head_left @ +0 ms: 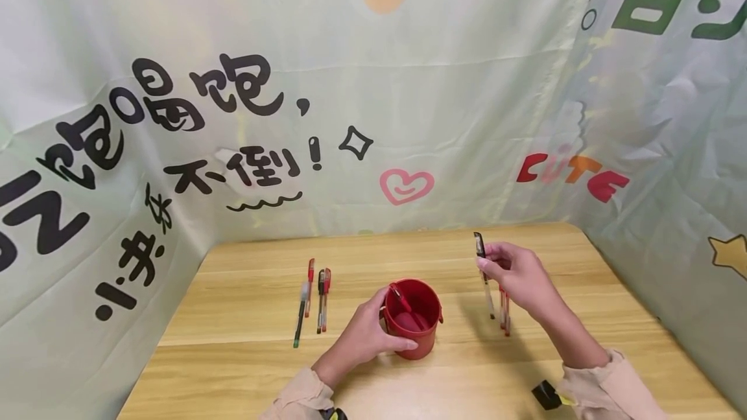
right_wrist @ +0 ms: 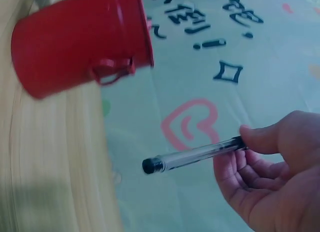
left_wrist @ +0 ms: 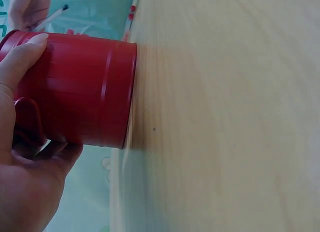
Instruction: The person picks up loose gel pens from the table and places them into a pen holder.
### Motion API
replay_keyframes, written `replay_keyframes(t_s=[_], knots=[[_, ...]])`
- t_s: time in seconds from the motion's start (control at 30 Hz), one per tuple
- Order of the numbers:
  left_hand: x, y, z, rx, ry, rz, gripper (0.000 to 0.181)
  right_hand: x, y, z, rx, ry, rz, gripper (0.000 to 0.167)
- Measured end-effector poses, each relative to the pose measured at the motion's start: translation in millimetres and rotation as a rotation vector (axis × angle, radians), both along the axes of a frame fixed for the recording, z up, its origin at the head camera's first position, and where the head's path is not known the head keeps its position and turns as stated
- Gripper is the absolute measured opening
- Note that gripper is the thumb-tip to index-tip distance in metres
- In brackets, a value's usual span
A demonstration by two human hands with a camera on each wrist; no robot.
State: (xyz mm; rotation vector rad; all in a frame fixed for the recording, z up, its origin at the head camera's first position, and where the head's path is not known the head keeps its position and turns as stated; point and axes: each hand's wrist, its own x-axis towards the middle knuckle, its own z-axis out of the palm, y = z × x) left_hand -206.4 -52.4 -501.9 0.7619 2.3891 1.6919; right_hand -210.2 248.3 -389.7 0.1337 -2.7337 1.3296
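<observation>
A small red bucket [head_left: 421, 345] stands upright on the wooden table, and a red pen [head_left: 400, 295] leans inside it. My left hand [head_left: 363, 334] holds the bucket from its left side, thumb in front; the left wrist view shows the fingers round the bucket's wall [left_wrist: 75, 87]. To the right, my right hand [head_left: 524, 277] pinches a black-capped pen [head_left: 480, 245] near its cap, tip pointing down. In the right wrist view the clear barrel [right_wrist: 195, 156] hangs in the air, apart from the bucket. Red pens [head_left: 506, 326] lie on the table beneath this hand.
Left of the bucket lie several pens: a green-tipped pen [head_left: 300, 316], a red pen [head_left: 310, 284], a black pen [head_left: 320, 297] and another red one [head_left: 327, 293]. A printed cloth [head_left: 467, 115] hangs behind the table [head_left: 233, 316] and along its sides.
</observation>
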Motion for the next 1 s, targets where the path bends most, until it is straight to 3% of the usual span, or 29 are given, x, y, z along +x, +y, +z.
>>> replay_keyframes(t_s=[0.23, 0.5, 0.73, 1.0], knots=[[0.2, 0.5, 0.8, 0.01, 0.001, -0.003, 0.094, 10.2, -22.1, 15.5, -0.135, 0.029, -0.004, 0.028], [0.7, -0.7, 2.5, -0.01, 0.004, 0.011, 0.094, 18.0, -53.9, 26.3, -0.333, 0.073, 0.083, 0.025], [-0.8, 0.9, -1.0, 0.019, -0.002, -0.014, 0.092, 12.8, -72.4, 16.6, -0.307, 0.094, 0.115, 0.02], [0.0, 0.0, -0.6, 0.019, -0.012, -0.018, 0.091, 5.8, -85.2, -2.5, -0.158, 0.155, 0.148, 0.013]])
